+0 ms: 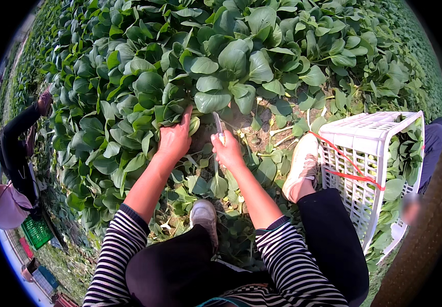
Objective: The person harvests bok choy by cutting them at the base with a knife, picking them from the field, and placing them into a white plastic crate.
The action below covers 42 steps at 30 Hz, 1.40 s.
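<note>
My left hand (175, 138) grips a leafy green plant (170, 111) near its pale stems, with the index finger extended along it. Just to the right, my right hand (226, 147) is closed on the handle of a small knife (218, 122), whose blade points up the picture towards the base of the leafy greens. Broad-leaved green plants (232, 57) stand dense beyond both hands. Cut leaves and stems (267, 169) lie on the soil around my right hand.
A white plastic crate (353, 149) with red cord and leafy greens in it stands at the right, beside my shoe (303, 163). My other shoe (204, 217) is below the hands. Another person (17, 153) is at the far left, near a green crate (37, 232); someone else is partly visible behind the white crate.
</note>
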Tool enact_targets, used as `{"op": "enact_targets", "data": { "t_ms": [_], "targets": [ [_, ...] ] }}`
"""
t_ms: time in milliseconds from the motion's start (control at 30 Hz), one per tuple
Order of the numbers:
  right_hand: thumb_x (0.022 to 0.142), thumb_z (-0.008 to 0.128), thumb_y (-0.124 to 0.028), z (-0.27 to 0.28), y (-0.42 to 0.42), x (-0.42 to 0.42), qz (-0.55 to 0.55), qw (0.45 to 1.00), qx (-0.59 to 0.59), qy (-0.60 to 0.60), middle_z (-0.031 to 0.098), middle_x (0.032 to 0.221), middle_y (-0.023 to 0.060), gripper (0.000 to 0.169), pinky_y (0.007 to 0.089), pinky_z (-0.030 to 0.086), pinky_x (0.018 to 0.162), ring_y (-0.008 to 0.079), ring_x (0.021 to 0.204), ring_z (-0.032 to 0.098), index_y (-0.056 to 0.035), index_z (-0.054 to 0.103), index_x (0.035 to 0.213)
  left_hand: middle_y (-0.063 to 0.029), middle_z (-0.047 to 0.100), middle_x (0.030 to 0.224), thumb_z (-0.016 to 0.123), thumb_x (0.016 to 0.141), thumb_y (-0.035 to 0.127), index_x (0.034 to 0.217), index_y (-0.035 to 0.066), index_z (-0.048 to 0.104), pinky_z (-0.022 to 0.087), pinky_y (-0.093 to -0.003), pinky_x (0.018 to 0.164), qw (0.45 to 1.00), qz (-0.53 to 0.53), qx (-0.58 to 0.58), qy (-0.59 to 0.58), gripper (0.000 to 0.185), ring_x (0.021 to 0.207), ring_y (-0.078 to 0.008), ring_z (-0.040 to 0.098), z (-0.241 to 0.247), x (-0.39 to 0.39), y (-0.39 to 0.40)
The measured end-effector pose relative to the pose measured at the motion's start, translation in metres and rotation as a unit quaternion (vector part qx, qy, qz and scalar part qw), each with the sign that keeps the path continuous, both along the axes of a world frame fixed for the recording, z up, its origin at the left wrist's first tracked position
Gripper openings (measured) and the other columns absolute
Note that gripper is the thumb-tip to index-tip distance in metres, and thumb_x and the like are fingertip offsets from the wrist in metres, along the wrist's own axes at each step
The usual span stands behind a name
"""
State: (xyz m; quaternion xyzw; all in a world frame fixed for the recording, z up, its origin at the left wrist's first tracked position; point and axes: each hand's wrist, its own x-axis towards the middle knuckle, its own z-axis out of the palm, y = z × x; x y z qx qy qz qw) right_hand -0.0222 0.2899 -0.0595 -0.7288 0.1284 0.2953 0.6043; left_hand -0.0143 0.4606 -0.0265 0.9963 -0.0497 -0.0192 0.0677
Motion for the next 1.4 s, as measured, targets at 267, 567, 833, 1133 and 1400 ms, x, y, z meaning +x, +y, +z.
{"op": "enact_targets", "data": {
  "t_ms": [267,567,833,1133,1400],
  "targets": [
    [0.089,0.055,-0.026,-0.011,0.013,0.010,0.015,0.999,-0.030,0.035,0.054,0.062,0.0042,0.024,0.0283,0.041,0.036,0.0121,0.041,0.049,-0.0039,0.046,0.092,-0.0228,0.064,0.090,0.063,0.067,0.011,0.142,0.017,0.022,0.047,-0.0458,0.079,0.995,0.051,-0.035,0.081,0.086,0.086,-0.0383,0.061,-0.014,0.000,0.009],
    [0.087,0.055,-0.027,-0.009,0.011,-0.032,0.154,0.966,-0.199,-0.058,0.061,0.093,0.0260,0.033,0.0468,0.047,0.079,0.0430,0.093,0.058,0.0028,0.048,0.099,-0.0215,0.064,0.083,0.063,0.067,0.010,0.135,0.011,0.034,0.049,-0.0443,0.070,0.989,0.092,-0.102,0.059,0.074,0.077,-0.0377,0.062,-0.009,-0.008,0.021],
    [0.084,0.064,-0.040,0.066,-0.020,-0.066,-0.308,0.909,0.281,-0.001,0.052,0.070,0.0017,0.045,0.0237,0.037,0.033,0.0089,0.038,0.045,-0.0057,0.046,0.109,-0.0233,0.063,0.091,0.068,0.069,0.012,0.135,0.014,0.030,0.050,-0.0451,0.072,0.935,0.002,-0.328,0.133,0.076,0.084,-0.0411,0.061,0.090,-0.082,-0.044],
    [0.080,0.071,-0.025,0.171,-0.048,-0.102,-0.301,0.914,0.254,-0.093,0.054,0.074,0.0030,0.041,0.0247,0.039,0.036,0.0095,0.043,0.047,-0.0016,0.051,0.106,-0.0228,0.061,0.102,0.071,0.067,0.012,0.137,0.016,0.025,0.048,-0.0405,0.081,0.904,-0.118,-0.390,0.126,0.085,0.093,-0.0372,0.061,0.187,-0.128,-0.060],
    [0.077,0.071,-0.019,0.282,-0.108,-0.124,-0.321,0.867,0.207,-0.321,0.053,0.076,0.0056,0.040,0.0245,0.038,0.034,0.0101,0.039,0.046,-0.0017,0.047,0.103,-0.0163,0.056,0.109,0.073,0.068,0.011,0.127,0.011,0.035,0.044,-0.0356,0.088,0.934,-0.086,-0.345,-0.018,0.071,0.099,-0.0260,0.057,0.316,-0.165,-0.031]
  ]
}}
